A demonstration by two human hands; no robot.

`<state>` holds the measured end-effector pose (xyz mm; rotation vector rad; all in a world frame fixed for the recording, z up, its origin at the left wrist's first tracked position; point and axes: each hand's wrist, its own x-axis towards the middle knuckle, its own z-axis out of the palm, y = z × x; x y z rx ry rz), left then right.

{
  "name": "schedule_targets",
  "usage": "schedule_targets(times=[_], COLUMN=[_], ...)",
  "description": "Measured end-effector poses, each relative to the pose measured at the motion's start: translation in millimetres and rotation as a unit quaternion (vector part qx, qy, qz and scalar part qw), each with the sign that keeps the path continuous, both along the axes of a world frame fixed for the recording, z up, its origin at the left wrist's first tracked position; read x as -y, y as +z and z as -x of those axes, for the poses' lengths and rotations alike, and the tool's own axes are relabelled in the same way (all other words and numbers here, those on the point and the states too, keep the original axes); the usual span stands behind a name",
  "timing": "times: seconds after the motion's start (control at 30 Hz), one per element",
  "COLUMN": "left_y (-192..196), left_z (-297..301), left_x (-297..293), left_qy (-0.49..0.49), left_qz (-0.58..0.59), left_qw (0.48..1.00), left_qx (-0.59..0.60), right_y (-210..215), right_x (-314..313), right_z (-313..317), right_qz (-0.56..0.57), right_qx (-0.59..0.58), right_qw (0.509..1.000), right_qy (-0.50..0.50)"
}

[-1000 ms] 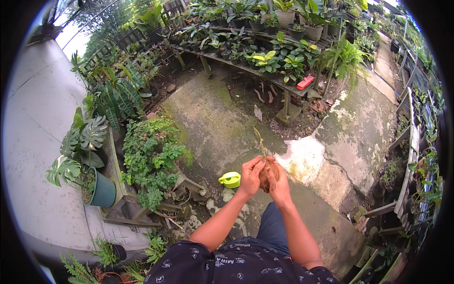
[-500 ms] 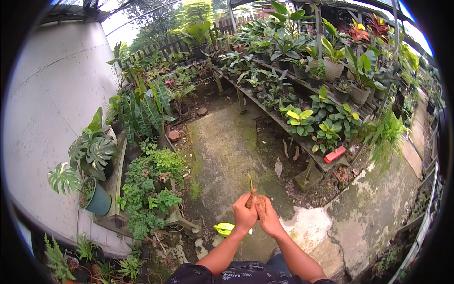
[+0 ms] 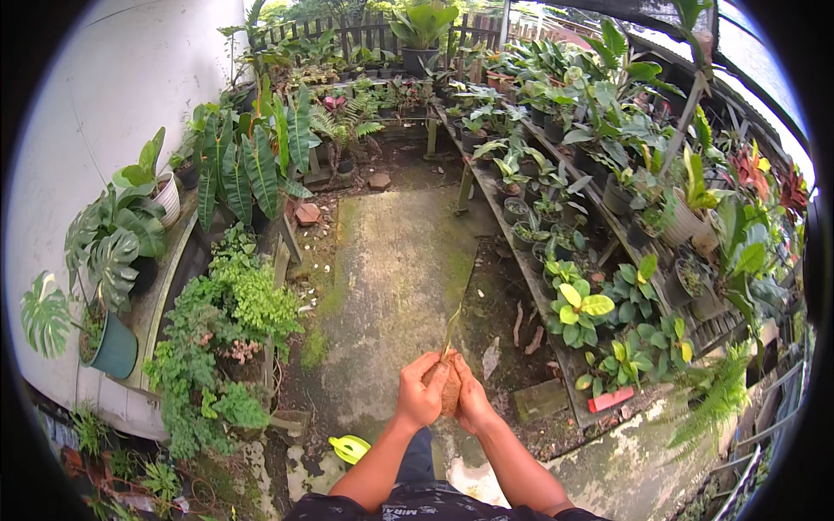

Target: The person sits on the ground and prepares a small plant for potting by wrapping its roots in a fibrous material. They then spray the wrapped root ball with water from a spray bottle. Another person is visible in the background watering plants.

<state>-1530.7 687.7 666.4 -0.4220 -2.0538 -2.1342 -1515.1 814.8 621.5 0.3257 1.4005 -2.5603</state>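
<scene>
A big white wall (image 3: 113, 174) fills the upper left of the frame. A gray path (image 3: 391, 278) with green moss runs down the middle of the frame. On the right side, a long wooden surface (image 3: 569, 369) holds lots of potted plants. Its end is near the lower right. A bushy green plant (image 3: 221, 347) spills over in the lower left. Left of it, close to the wall, sits a dark green pot (image 3: 111, 347) with big leaves cut with holes.

A bright yellow-green thing (image 3: 349, 448) is on the ground at the bottom, just beside the left arm. A red block (image 3: 611, 399) sits on the end of the wooden surface.

The left hand (image 3: 420, 391) and the right hand (image 3: 473, 399) are low in the middle. The grip of each one is closed on a brown ball (image 3: 450, 392), one from each side. The ball is between them, above the ground. A thin stem (image 3: 452, 326) pokes up from its top, leaning a little right.
</scene>
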Motion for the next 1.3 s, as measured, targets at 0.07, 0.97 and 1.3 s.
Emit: schedule_targets(times=[0.07, 0.97, 1.3], left_y=[-2.3, -11.0, -103.7], left_z=[70.0, 917.4, 1188.2], left_x=[-0.9, -111.6, -83.7], left_qy=[0.079, 0.037, -0.227], left_qz=[0.058, 0.189, 0.100], left_qw=[0.993, 0.976, 0.954], left_qx=[-0.064, -0.102, -0.167], right_y=[-7.7, -0.5, -61.8], right_x=[-13.7, -87.0, -71.8], right_z=[64.0, 905.2, 1129.9], right_qz=[-0.189, 0.014, 0.243], right_qx=[-0.022, -0.052, 0.029], right_qw=[0.979, 0.996, 0.951], right_qy=[0.078, -0.076, -0.186])
